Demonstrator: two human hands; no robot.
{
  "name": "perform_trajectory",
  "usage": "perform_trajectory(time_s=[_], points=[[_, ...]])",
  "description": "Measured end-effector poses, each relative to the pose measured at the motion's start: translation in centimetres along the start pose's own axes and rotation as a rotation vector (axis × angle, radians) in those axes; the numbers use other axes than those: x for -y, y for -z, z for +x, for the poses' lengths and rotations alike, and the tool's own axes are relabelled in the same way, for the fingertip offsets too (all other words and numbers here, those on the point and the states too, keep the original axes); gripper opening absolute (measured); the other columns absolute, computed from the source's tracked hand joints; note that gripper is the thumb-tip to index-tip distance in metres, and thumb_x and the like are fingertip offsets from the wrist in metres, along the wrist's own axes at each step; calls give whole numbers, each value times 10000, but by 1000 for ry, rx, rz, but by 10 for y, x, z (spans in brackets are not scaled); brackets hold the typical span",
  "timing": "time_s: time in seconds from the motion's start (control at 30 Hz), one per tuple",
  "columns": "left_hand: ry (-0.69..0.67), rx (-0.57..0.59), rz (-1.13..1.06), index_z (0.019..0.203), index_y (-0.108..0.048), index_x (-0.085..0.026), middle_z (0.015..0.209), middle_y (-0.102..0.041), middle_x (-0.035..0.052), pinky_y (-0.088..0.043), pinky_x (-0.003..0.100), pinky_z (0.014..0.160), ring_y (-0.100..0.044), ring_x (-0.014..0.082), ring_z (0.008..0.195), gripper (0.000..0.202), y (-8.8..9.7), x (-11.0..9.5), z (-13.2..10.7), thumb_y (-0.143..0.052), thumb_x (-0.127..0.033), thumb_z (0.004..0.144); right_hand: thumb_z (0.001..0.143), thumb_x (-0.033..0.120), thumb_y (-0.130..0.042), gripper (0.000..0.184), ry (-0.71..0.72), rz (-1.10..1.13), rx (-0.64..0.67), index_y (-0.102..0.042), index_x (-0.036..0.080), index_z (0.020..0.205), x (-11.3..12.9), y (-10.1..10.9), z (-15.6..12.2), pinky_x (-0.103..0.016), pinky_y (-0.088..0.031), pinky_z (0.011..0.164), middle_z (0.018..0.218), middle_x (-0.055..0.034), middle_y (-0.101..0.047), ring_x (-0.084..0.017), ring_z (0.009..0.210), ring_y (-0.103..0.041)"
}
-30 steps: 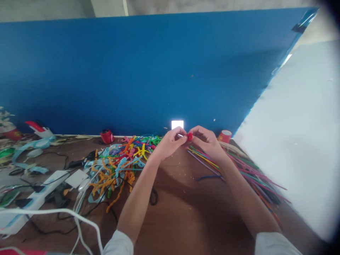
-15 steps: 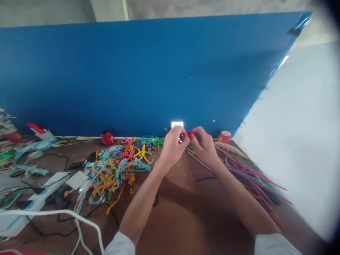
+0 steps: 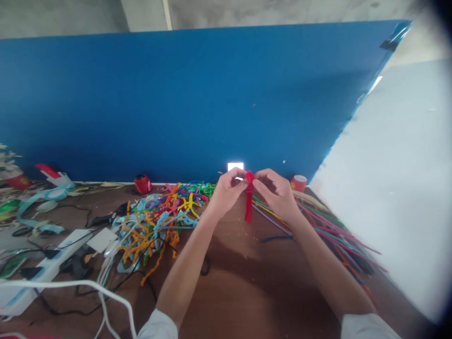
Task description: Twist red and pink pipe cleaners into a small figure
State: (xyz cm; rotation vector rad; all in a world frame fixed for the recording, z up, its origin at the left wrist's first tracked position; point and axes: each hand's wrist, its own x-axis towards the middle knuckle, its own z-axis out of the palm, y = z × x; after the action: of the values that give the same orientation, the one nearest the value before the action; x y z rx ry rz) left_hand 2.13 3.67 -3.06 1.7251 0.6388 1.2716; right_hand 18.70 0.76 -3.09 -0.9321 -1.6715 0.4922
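Hands met just above the centre of the frame, over the brown table (image 3: 247,282). The left hand (image 3: 226,190) and the right hand (image 3: 277,190) each pinched, with narrowly closed fingertips, the top of a red pipe cleaner (image 3: 249,205), whose free end hung straight down between them. Left of the hands lay a tangled pile of bent pipe cleaners (image 3: 158,219) in orange, blue, green and yellow. To the right, a bundle of straight pipe cleaners (image 3: 328,230) stretched towards the lower right of the frame. A red paper cup (image 3: 298,182) stood just beyond the right hand, against the blue board (image 3: 176,103). At the lower left sat a white power strip (image 3: 45,266) with cables.
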Motion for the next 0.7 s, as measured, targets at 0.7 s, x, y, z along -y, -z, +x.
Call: perform_trajectory(time_s=[0.7], points=[[14, -5, -57, 948, -613, -172, 890, -629, 26, -518, 259, 749, -588, 114, 784, 192, -4, 4, 3, -600, -358, 903, 943, 290, -534, 95, 188, -331, -94, -609, 234, 930, 1, -2, -2, -283, -464, 642, 833, -20, -679, -147, 670, -596]])
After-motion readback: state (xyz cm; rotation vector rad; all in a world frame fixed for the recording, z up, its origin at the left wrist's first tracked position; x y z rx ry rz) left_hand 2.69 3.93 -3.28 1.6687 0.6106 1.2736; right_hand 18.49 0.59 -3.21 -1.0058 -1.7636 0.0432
